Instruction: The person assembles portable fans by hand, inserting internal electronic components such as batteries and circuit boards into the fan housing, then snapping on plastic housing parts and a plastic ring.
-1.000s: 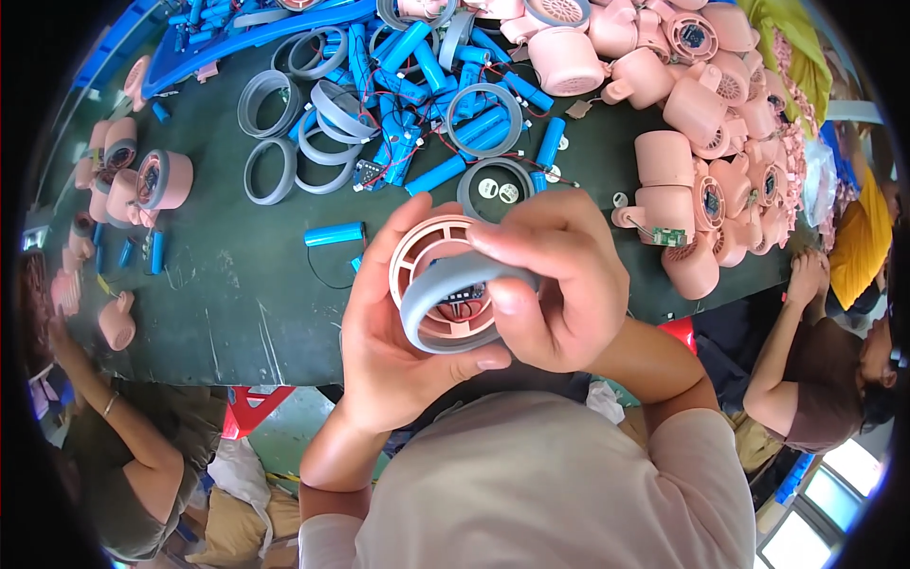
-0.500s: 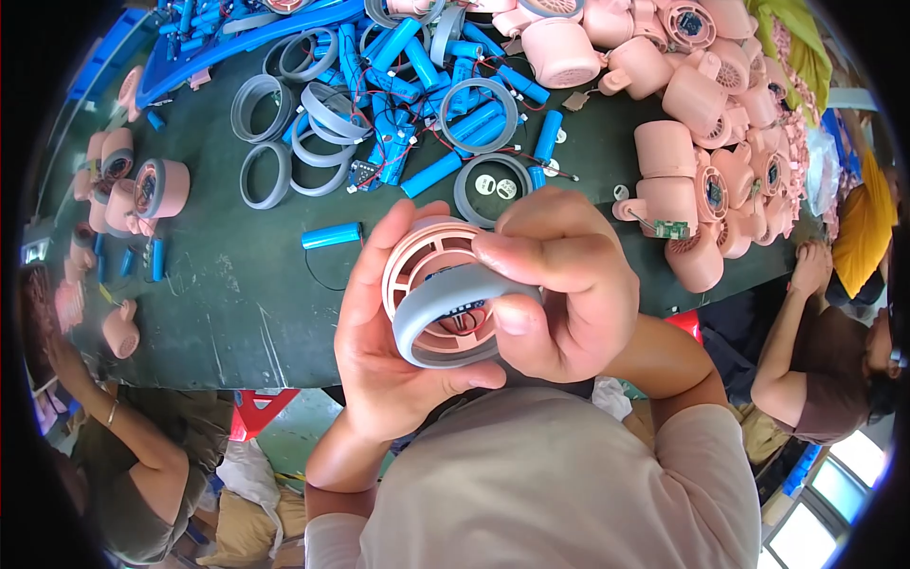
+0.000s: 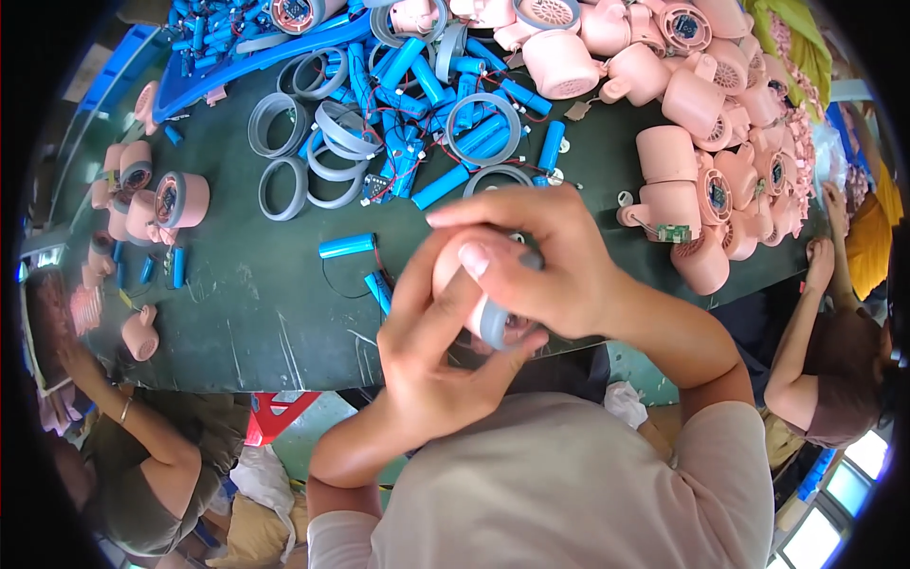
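Observation:
Between my two hands, above the near edge of the table, is a small pink plastic housing [image 3: 445,269] with a grey ring [image 3: 494,323] at its lower end. My left hand [image 3: 431,365] is closed around it from the left and below. From the right and above, my right hand [image 3: 559,261] grips it, the thumb laid across its side. Fingers cover most of the housing, and its open end is largely hidden. Just left of my hands lie a blue cylindrical battery [image 3: 347,246] with thin wires and another blue battery [image 3: 378,292], partly covered.
Loose grey rings [image 3: 282,188] and a heap of wired blue batteries [image 3: 403,152] lie beyond my hands. Many pink housings [image 3: 666,154] are piled at the right, several more [image 3: 180,199] at the left. A blue tray [image 3: 256,71] stands far left. Co-workers' arms [image 3: 801,313] reach in at both sides.
The housing has been turned over, so its slotted opening no longer faces up. My right hand has shifted over its top, and the left fingers have re-wrapped. The view has shifted slightly.

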A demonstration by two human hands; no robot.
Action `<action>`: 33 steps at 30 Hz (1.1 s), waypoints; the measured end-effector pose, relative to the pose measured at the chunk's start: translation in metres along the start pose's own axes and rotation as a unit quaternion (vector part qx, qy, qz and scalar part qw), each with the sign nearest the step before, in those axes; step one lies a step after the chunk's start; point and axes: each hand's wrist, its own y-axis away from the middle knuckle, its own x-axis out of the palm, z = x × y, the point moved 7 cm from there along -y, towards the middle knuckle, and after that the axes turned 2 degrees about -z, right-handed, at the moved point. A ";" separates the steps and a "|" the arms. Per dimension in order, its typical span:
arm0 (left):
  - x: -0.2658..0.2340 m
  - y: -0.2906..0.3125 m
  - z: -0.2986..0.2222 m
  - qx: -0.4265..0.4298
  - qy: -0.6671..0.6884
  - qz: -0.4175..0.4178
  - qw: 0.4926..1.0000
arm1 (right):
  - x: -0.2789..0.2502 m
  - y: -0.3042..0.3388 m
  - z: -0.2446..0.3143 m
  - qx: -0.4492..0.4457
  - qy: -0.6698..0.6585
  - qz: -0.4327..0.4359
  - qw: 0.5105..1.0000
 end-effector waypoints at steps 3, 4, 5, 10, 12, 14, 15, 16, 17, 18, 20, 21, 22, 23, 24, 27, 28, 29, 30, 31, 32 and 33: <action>-0.028 -0.028 -0.016 0.127 -0.101 -0.001 0.987 | -0.012 -0.011 0.017 -0.177 0.031 -0.092 0.979; -0.057 -0.034 -0.006 0.033 -0.092 -0.086 0.992 | -0.028 -0.009 0.019 -0.244 0.125 -0.154 0.949; -0.085 -0.042 -0.003 -0.011 0.021 -0.175 0.984 | -0.023 -0.007 0.017 -0.219 0.162 -0.127 0.954; -0.211 -0.069 0.018 -0.011 0.182 -0.322 0.929 | 0.078 0.008 0.005 -0.249 0.319 0.072 0.912; -0.251 -0.075 0.048 -0.026 0.117 -0.318 0.940 | 0.092 -0.002 -0.003 -0.259 0.393 0.100 0.877; -0.259 -0.082 0.065 -0.031 -0.089 -0.327 0.940 | 0.099 -0.005 -0.011 -0.256 0.451 0.132 0.845; -0.262 -0.081 0.059 0.046 -0.343 -0.305 0.887 | 0.096 0.003 -0.007 -0.274 0.427 0.105 0.856; -0.260 -0.081 0.056 0.118 -0.572 -0.262 0.768 | 0.093 0.012 -0.002 -0.291 0.402 0.080 0.865; -0.243 -0.081 0.043 0.131 -0.673 -0.269 0.677 | 0.088 0.018 -0.004 -0.267 0.403 0.084 0.871; -0.222 -0.081 0.027 0.133 -0.714 -0.290 0.623 | 0.081 0.020 -0.007 -0.264 0.406 0.081 0.871; -0.164 -0.081 -0.006 0.206 -0.714 -0.302 0.597 | 0.085 0.030 -0.020 -0.313 0.467 0.167 0.810; -0.148 -0.086 -0.007 0.215 -0.654 -0.231 0.688 | 0.086 0.028 -0.016 -0.328 0.452 0.160 0.814; -0.130 -0.089 -0.007 0.221 -0.583 -0.155 0.767 | 0.084 0.025 -0.012 -0.325 0.456 0.156 0.814; -0.107 -0.090 -0.008 0.176 -0.537 -0.123 0.816 | 0.084 0.021 -0.012 -0.292 0.482 0.188 0.804; -0.103 -0.092 -0.003 0.129 -0.497 -0.093 0.853 | 0.081 0.019 -0.015 -0.256 0.509 0.217 0.793; -0.079 -0.084 -0.002 0.100 -0.398 -0.019 0.912 | 0.059 0.031 -0.004 -0.319 0.444 0.150 0.824; -0.067 -0.083 -0.001 0.068 -0.338 0.011 0.938 | 0.049 0.037 0.000 -0.296 0.402 0.149 0.854; -0.044 -0.086 -0.004 0.080 -0.285 0.029 0.955 | 0.033 0.041 0.004 -0.267 0.261 0.098 0.922; -0.019 -0.091 -0.018 0.173 -0.321 0.075 0.928 | 0.019 0.045 0.008 -0.237 0.109 0.049 0.964; 0.006 -0.099 -0.019 0.175 -0.293 0.094 0.935 | 0.008 0.050 0.006 -0.156 -0.019 0.051 0.986; 0.029 -0.110 -0.016 0.212 -0.283 0.109 0.929 | 0.000 0.057 0.006 -0.098 -0.150 0.034 0.983; 0.054 -0.126 -0.010 0.254 -0.306 0.119 0.910 | -0.004 0.066 0.002 -0.054 -0.298 0.019 0.953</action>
